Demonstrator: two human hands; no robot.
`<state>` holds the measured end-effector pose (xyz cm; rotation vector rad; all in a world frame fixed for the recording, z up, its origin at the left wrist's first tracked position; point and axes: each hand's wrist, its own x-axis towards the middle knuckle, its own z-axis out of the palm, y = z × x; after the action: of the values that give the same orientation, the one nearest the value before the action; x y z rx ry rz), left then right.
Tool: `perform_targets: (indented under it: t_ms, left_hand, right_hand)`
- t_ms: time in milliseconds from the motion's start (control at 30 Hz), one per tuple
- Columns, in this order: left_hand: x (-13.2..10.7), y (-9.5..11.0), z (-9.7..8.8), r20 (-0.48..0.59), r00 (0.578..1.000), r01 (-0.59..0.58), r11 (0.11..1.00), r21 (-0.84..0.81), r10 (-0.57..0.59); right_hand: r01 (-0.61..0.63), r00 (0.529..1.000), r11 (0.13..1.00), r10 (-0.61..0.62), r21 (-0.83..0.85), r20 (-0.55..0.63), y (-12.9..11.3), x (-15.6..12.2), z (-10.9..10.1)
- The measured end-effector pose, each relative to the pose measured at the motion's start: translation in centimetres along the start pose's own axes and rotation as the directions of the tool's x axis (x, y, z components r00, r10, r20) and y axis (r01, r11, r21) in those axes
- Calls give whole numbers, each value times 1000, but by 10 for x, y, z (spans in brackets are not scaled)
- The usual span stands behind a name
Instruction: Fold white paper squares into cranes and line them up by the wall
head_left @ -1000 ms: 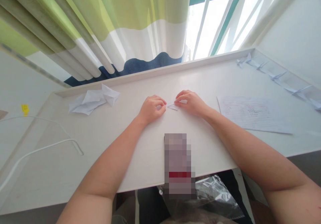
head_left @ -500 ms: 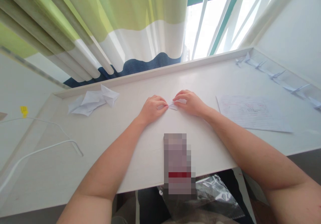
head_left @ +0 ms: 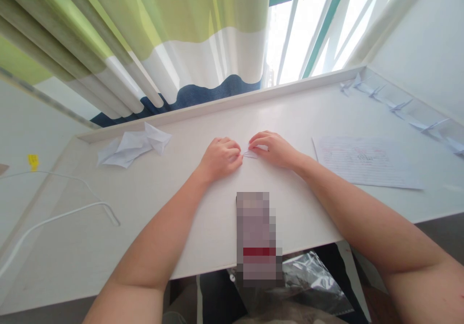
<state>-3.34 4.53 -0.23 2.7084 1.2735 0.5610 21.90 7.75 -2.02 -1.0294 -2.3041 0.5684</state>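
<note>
A small folded piece of white paper [head_left: 249,153] lies on the white desk [head_left: 203,208], pinched from both sides. My left hand [head_left: 220,157] is curled, its fingertips pressed on the paper's left end. My right hand [head_left: 272,148] is also closed, thumb and fingers gripping the paper's right part. Most of the paper is hidden under my fingers.
A crumpled white paper heap [head_left: 133,146] lies at the back left. A lined sheet [head_left: 364,163] lies to the right. Several small folded paper figures [head_left: 395,105] line the right rim. A white cable [head_left: 61,213] runs at the left. A blurred object [head_left: 257,239] stands at the front edge.
My left hand has slid a little to the right until its fingertips meet the paper; both hands have drawn closer together. The view has shifted slightly.
</note>
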Motion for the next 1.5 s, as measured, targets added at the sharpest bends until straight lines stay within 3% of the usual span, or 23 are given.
perform_targets:
  t_ms: [133,233,333,467,600,700,800,933,1100,1233,1400,1500]
  left_hand:
    - [-2,-11,8,-135,982,108,983,-147,-128]
    - [-1,-18,14,-206,976,31,979,-200,-73]
    - [1,-21,18,-180,983,-63,980,-187,29]
    - [2,-19,21,-128,988,-106,976,-188,83]
    - [1,-13,20,-97,993,-84,975,-205,65]
    - [1,-9,19,-114,993,4,977,-214,-29]
    - [1,-9,21,-149,980,99,969,-226,-135]
    - [3,-15,27,-172,978,77,968,-237,-119]
    - [3,-17,29,-149,988,11,967,-254,-51]
    - [2,-11,23,-188,980,20,972,-235,-65]
    - [3,-6,21,-83,991,70,944,-322,-102]
    - [3,-6,21,-74,988,97,919,-381,-134]
  right_hand:
    - [15,1000,1000,-15,12,3,2,1,-1]
    - [16,1000,1000,-16,8,4,4,1,0]
    - [10,1000,999,-10,31,-1,4,1,2]
    - [-60,996,997,64,57,-67,4,1,5]
    - [-151,968,988,145,-17,-203,3,2,4]
    - [-241,940,970,226,-27,-255,-1,2,-2]
    - [-281,949,960,277,-2,-150,-8,2,-6]
    - [-196,980,981,196,-11,-29,-10,1,-3]
    - [-138,990,990,138,26,-13,-3,1,1]
    - [-120,993,988,119,97,16,-3,0,-1]
    - [-115,993,984,117,134,-3,-5,-2,0]
    - [-86,996,982,89,168,-9,-5,-3,1]
